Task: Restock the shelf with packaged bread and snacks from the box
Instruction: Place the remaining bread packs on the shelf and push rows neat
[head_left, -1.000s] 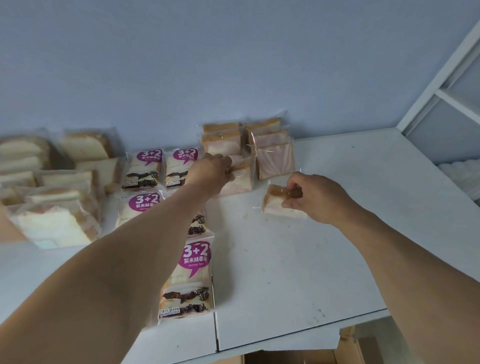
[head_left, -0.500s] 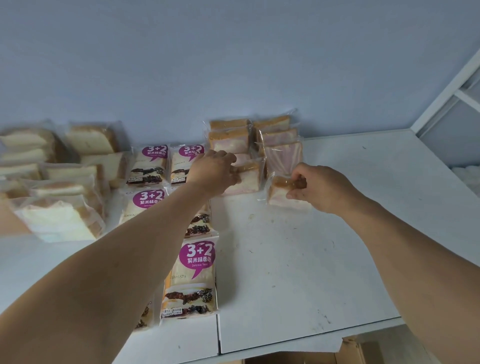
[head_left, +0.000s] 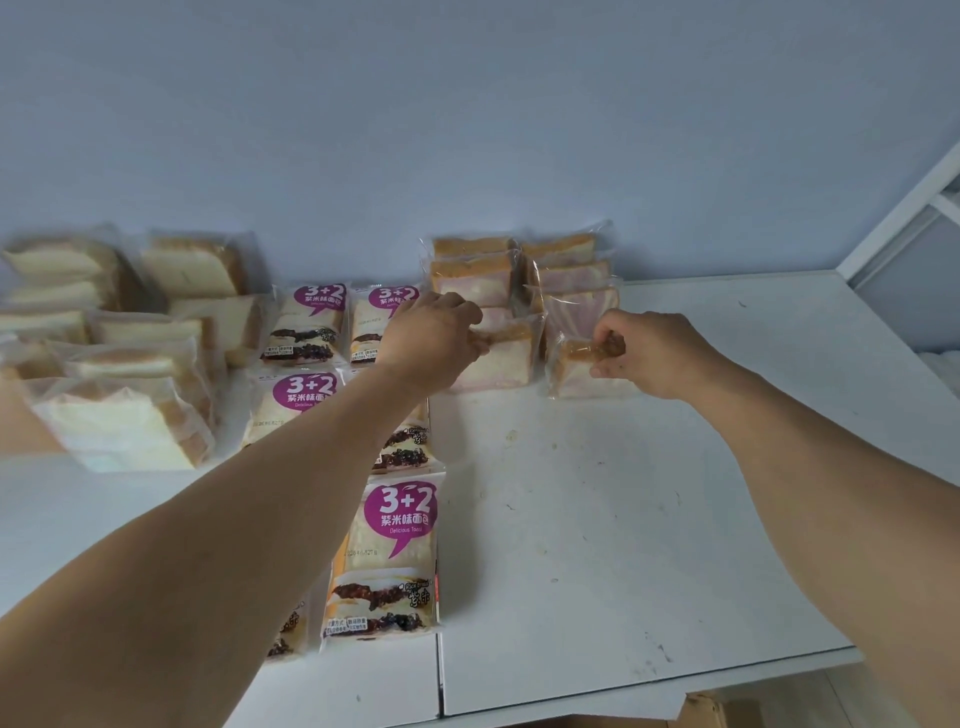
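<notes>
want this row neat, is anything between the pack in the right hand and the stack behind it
Nothing visible. The right hand pinches the bread pack by its top, upright on the shelf, directly in front of the stack.

Glossy clear plastic bread wrappers (head_left: 501, 358) on a scuffed, matt white shelf (head_left: 597, 519)

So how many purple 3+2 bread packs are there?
6 purple 3+2 packs: two at the back, two in the middle, two in front. The left arm may hide more.
</notes>
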